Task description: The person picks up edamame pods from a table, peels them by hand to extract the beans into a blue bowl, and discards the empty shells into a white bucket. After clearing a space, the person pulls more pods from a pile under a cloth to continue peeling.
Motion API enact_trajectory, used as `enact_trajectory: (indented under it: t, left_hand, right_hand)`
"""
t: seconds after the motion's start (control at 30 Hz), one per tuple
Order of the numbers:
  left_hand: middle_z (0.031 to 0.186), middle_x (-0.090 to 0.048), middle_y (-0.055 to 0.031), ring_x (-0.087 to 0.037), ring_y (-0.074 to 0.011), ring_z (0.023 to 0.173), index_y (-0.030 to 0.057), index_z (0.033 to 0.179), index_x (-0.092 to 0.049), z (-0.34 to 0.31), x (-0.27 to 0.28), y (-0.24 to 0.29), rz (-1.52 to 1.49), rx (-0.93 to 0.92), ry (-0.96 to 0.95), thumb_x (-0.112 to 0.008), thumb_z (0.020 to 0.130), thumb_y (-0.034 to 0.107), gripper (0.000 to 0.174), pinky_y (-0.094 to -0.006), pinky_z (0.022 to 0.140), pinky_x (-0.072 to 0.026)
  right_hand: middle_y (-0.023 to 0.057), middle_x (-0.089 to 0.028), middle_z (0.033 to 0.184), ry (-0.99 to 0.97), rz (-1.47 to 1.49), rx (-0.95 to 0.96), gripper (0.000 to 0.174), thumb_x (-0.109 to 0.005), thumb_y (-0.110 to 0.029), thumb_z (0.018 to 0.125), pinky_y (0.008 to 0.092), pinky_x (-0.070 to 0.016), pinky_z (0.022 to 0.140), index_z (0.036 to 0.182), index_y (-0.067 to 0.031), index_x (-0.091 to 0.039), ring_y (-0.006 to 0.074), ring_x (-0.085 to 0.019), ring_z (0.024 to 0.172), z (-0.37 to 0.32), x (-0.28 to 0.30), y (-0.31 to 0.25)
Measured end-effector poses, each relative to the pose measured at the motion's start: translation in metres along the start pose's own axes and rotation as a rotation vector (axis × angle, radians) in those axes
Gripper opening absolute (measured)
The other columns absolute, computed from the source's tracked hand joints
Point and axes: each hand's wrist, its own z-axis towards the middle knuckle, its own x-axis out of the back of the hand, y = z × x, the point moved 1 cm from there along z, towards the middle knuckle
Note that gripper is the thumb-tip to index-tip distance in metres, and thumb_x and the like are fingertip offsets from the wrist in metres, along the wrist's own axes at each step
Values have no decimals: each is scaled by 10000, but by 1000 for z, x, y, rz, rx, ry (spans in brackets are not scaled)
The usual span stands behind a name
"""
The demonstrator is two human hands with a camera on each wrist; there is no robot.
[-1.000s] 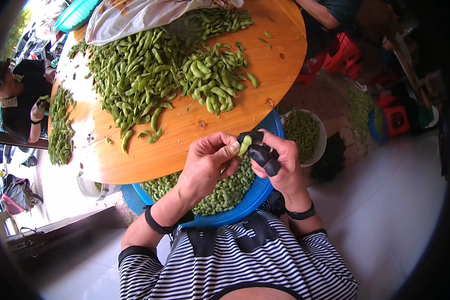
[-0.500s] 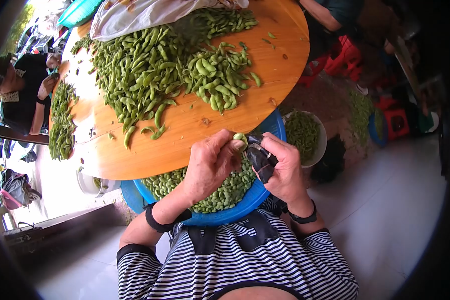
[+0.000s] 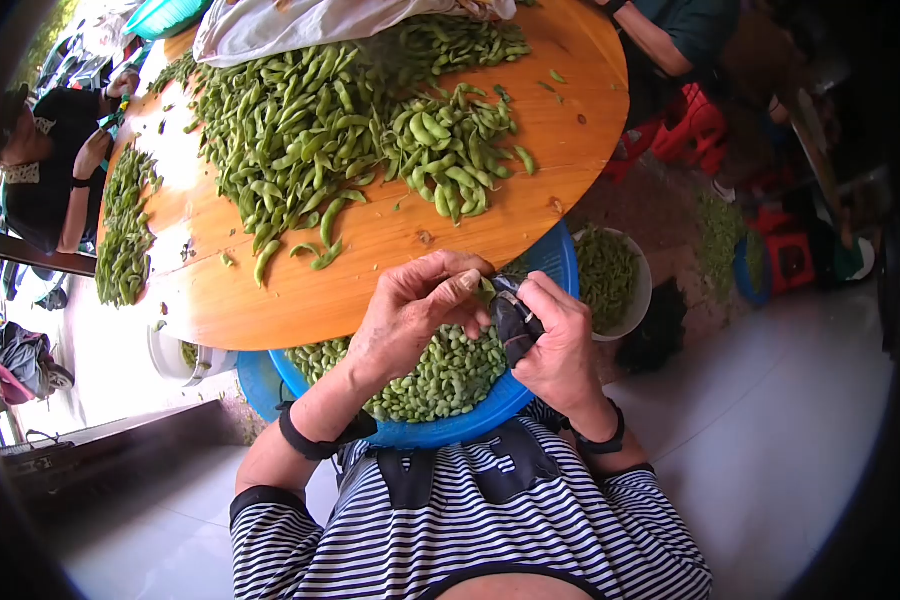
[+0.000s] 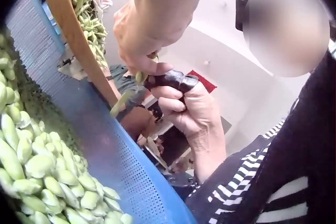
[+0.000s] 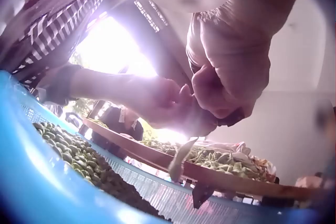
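My left hand [image 3: 410, 315] pinches a green bean pod [image 3: 486, 291] between thumb and forefinger. Facing it, my right hand [image 3: 560, 345] has curled fingers and black coverings [image 3: 515, 325] on its thumb and forefinger, which meet the same pod. Both hands are over a blue basket [image 3: 470, 428] filled with shelled green beans [image 3: 430, 375]. In the left wrist view a slim green pod [image 4: 122, 103] shows below the joined fingertips. The right wrist view also has a pale pod [image 5: 181, 161] beneath the hands; fingers partly hide what is pinched.
A round wooden table [image 3: 370, 285] bears a large heap of pods [image 3: 300, 130] and a white cloth [image 3: 300, 30]. White buckets [image 3: 635, 320] stand beside the basket on both sides. Another person [image 3: 55, 170] works at the left edge. Red stools [image 3: 690, 130] are at the right.
The pod between my fingertips has turned and is now mostly covered by the fingers. My hands stay together above the basket. The person at left has raised their hands.
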Motion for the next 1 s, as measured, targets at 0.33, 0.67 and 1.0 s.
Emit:
enact_trajectory:
  t: [0.33,0.67,1.0]
  left_hand:
    - [783,-639,-34,-583,-98,700,-24,1149,-639,-12,-11,-23,32,-138,174,-578,973,137,246,-231,663,-483]
    - [791,-586,11,-484,-64,684,-10,1145,-639,-11,-17,-47,-226,-170,232,-549,978,130,236,-203,636,-404]
    - [848,-589,-4,-505,-72,740,-14,1193,-605,-11,-16,-48,-288,-152,142,-519,988,123,262,-209,649,-412]
  right_hand:
    - [147,-473,813,21,-72,22,313,-625,61,592,426,-437,603,886,7,-533,367,-545,712,-5,-9,-3]
    - [162,-436,840,91,-134,84,327,-629,86,588,434,-445,603,880,10,-502,377,-528,723,-11,-20,-2]
    - [167,-457,817,94,-119,92,240,-639,58,649,424,-444,598,850,12,-518,374,-532,697,-14,-14,4]
